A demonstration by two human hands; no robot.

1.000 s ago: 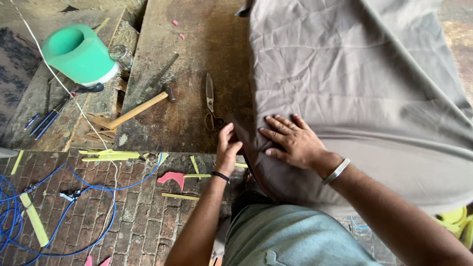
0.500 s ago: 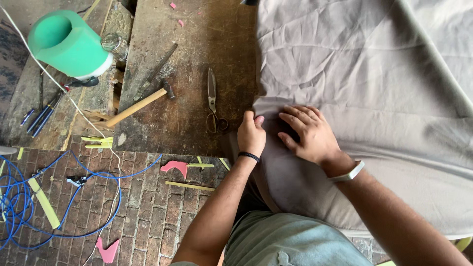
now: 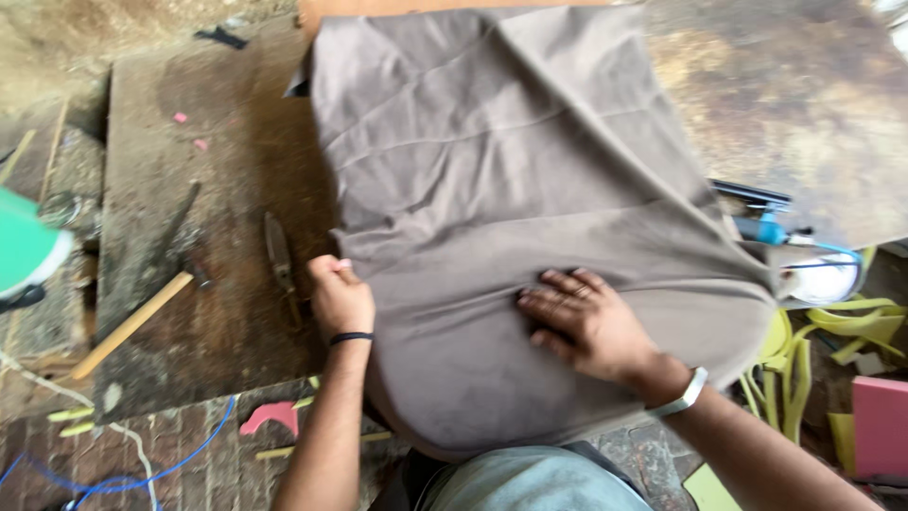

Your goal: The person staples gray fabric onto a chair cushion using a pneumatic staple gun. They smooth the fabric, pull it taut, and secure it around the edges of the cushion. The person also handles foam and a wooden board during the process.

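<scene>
both my hands on grey fabric cover over a cushion on the wooden workbench

largest first: workbench (image 3: 227, 189) carries the grey fabric cover (image 3: 511, 189), which now sits centre frame; half a second ago it lay further right, since my view swung. my right hand (image 3: 584, 322) lies flat, fingers spread, pressing the cloth near its front edge, gripping nothing. my left hand (image 3: 340, 298) has slid to the cover's left edge and is curled closed, pinching that edge, so the cloth looks tauter there. scissors (image 3: 281, 260) lie just beside the left hand, hammer (image 3: 132, 322) further left, green cup (image 3: 24, 251) at frame edge.
</scene>
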